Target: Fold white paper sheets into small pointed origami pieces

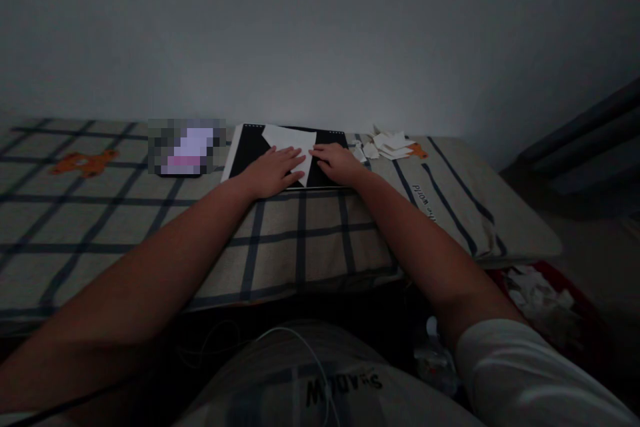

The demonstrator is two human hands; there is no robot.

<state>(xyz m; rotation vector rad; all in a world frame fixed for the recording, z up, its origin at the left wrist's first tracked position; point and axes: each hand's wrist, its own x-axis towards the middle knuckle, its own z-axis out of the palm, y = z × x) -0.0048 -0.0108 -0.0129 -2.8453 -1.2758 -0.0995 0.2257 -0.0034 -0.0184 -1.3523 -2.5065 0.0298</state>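
Note:
A folded sheet of white paper [295, 138] with a pointed outline lies on a flat black book or pad [247, 157] that has pale edges. My left hand [274, 170] rests flat over the paper's left and lower part, fingers stretched out and slightly apart. At the paper's right edge, my right hand [337, 163] lies palm down with its fingers extended, the tips touching or very near that edge. Part of the paper is hidden beneath the left hand.
The pad sits on a checked cloth [320, 213] on a bed-like surface against a grey wall. Left are a blurred phone [187, 150] and an orange shape [85, 163]. Right is a heap of paper pieces [393, 145]; below, a red bin [595, 320] holds crumpled paper [537, 290].

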